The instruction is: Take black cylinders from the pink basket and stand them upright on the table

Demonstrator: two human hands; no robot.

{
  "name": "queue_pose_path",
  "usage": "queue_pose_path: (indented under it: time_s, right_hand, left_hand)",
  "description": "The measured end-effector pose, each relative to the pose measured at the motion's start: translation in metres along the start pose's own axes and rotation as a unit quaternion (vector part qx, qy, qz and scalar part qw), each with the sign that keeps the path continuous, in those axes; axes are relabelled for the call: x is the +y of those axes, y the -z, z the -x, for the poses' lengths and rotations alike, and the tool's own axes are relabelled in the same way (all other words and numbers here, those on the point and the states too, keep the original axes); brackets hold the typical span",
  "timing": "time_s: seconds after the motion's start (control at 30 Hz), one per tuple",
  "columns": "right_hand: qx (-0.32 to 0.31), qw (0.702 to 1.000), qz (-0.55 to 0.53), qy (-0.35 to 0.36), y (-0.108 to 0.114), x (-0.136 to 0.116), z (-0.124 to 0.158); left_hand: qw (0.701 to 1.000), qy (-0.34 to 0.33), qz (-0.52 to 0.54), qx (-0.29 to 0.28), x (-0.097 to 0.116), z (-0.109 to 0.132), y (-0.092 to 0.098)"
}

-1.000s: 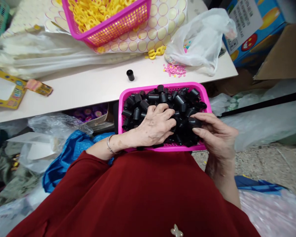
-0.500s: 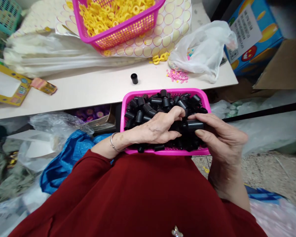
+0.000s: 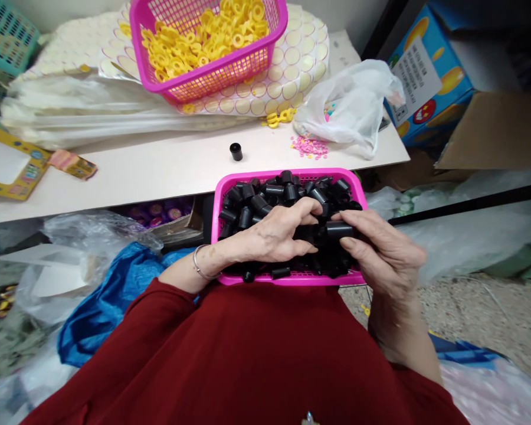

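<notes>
The right hand (image 3: 383, 254) pinches a cap (image 3: 340, 230) over the basket (image 3: 310, 281), while whether the left hand (image 3: 281, 233) beside it grasps anything cannot be determined; the cap is likely light, stiff and slightly slippery, best held around its cylindrical side.

open passage: tabletop (image 3: 168, 174) strip between small box (image 3: 73, 164) and lone black cylinder (image 3: 236, 151). obstacles: plastic sheeting (image 3: 115, 118) and basket (image 3: 221, 77) of yellow pieces (image 3: 207, 36) behind; white bag (image 3: 349, 112), right.
</notes>
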State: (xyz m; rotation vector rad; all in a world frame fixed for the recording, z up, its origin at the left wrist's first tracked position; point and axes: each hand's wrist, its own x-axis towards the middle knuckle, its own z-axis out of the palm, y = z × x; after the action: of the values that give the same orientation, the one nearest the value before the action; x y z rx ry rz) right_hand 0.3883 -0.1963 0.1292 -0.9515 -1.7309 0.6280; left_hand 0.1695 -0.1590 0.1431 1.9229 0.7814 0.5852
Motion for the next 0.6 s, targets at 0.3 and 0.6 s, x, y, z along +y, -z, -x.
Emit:
queue_pose_path:
  time_s: [0.3, 0.6]
  right_hand:
    - [-0.011, 0.999, 0.023, 0.038, -0.001, 0.005, -0.001]
    - [-0.08, 0.992, 0.082, 0.051, -0.012, 0.014, -0.004]
  left_hand:
    - [1.0, 0.02, 0.008, 0.007, -0.003, -0.002, -0.001]
    - [1.0, 0.004, -0.004, 0.025, -0.007, -0.008, -0.002]
